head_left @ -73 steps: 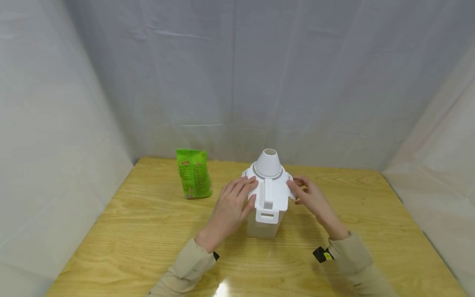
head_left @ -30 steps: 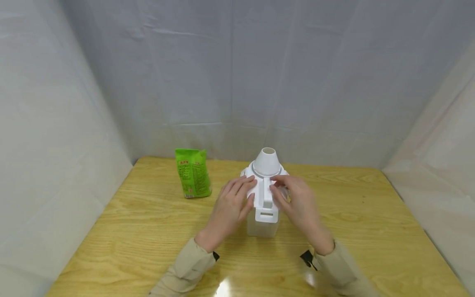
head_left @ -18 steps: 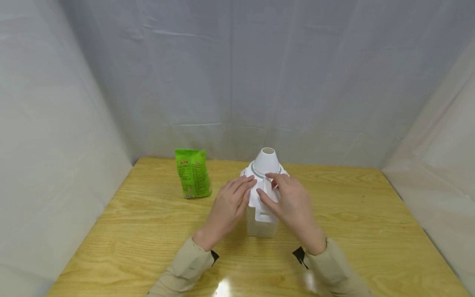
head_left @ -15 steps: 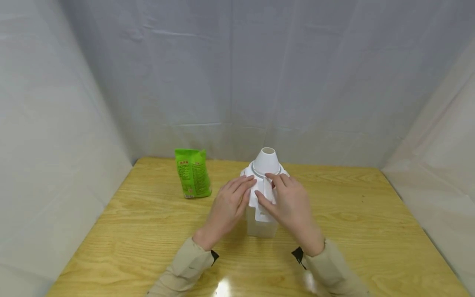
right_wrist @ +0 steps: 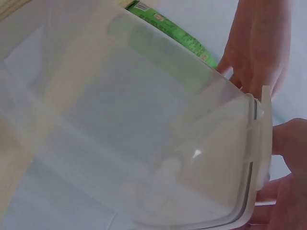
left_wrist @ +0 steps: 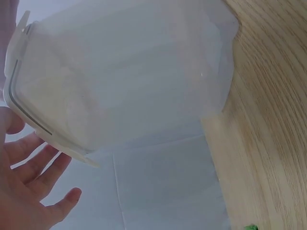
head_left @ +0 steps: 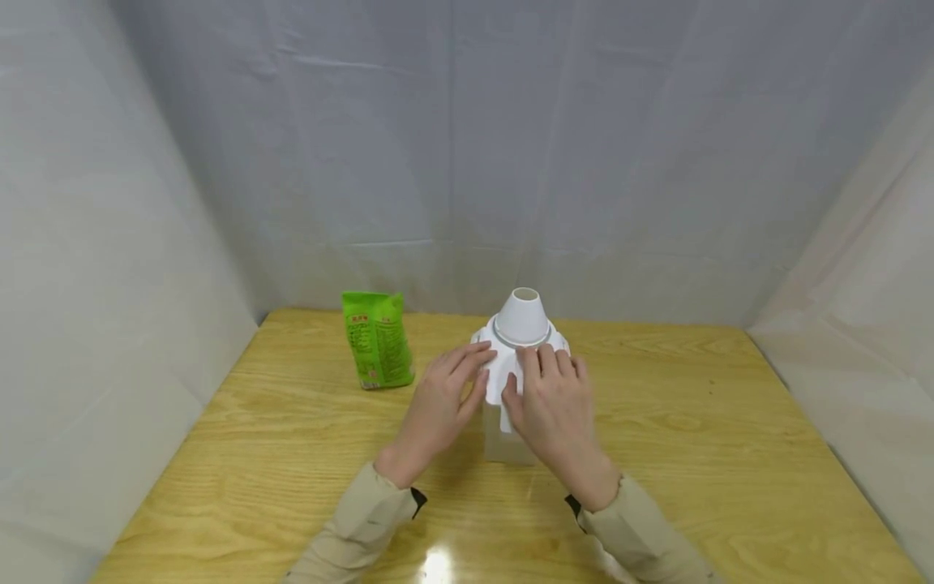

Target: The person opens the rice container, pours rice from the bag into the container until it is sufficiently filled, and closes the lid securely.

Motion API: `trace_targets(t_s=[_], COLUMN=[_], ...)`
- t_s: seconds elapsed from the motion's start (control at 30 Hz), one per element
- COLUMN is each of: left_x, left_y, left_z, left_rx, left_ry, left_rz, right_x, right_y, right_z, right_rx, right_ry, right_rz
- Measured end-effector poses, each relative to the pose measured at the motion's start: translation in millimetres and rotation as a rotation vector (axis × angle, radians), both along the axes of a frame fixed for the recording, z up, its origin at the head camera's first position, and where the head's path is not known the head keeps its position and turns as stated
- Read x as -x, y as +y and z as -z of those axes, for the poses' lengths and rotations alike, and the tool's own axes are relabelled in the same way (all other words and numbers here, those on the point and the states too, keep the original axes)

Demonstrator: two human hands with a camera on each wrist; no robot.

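A translucent plastic storage container (left_wrist: 124, 76) stands upright on the table. On its white lid (head_left: 499, 369) sits a cone-shaped white cap (head_left: 523, 318), narrow end up. My left hand (head_left: 435, 401) touches the lid's left side with fairly straight fingers; the left wrist view shows the fingertips at the rim, little finger apart. My right hand (head_left: 552, 405) lies over the lid's raised handle, thumb on its left and fingers bent over the far right, so the handle is hidden. In the right wrist view the thumb and fingers of that hand reach the lid's top.
A green printed bag (head_left: 379, 341) stands on the wooden table (head_left: 292, 454), left of the container. Pale sheets (head_left: 452, 162) hang behind the table and along both sides.
My right hand has left the lid's right edge and come leftward over the handle, its fingers now covering it. The left hand stays at the lid's left side; container and bag have not moved.
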State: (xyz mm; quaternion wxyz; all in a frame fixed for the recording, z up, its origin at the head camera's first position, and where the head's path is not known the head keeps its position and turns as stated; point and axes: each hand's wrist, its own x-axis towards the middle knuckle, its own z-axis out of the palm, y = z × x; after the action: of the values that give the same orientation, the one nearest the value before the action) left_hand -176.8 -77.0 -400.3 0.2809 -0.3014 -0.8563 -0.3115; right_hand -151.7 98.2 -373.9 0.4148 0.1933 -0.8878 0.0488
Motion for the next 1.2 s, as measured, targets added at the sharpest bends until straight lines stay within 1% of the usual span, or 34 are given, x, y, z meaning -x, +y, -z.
trace_targets(t_s=[0.13,0.33,0.5,0.67,0.77,0.83,1.03,1.1,1.2], left_x=[1.0,4.4,7.1,7.0,6.6,5.6,-1.1,-3.2,-4.4], left_y=[-0.5,-3.3,-7.8,-10.1,-8.8,-6.8,0.8,2.4,3.5], left_z=[0.3,-1.4,-2.7,-3.9,-3.0,-2.5,1.1,2.4,4.6], left_rx=[0.003,-0.006,-0.032,-0.056,-0.05,-0.038,0.044,0.077,0.103], left_ry=[-0.003,0.041,0.063,0.06,0.045,0.022,-0.068,-0.092,-0.105], left_rz=[-0.004,-0.025,-0.058,-0.088,-0.111,-0.11,-0.05,-0.046,-0.052], right_x=[1.1,6.3,10.1,11.9,12.9,13.6,14.3,14.3,14.5], right_y=[-0.4,2.3,5.4,10.4,16.7,22.7,44.0,51.1,61.4], right_z=[2.7,6.4,3.1,-3.4,-8.7,-12.1,-16.4,-15.8,-13.9], right_rx=[0.025,0.086,0.143,0.193,0.209,0.216,0.24,0.25,0.26], right_ry=[0.007,0.057,0.087,0.128,0.146,0.152,0.137,0.133,0.135], right_rz=[-0.006,-0.02,-0.049,-0.054,-0.04,-0.026,0.009,0.018,0.036])
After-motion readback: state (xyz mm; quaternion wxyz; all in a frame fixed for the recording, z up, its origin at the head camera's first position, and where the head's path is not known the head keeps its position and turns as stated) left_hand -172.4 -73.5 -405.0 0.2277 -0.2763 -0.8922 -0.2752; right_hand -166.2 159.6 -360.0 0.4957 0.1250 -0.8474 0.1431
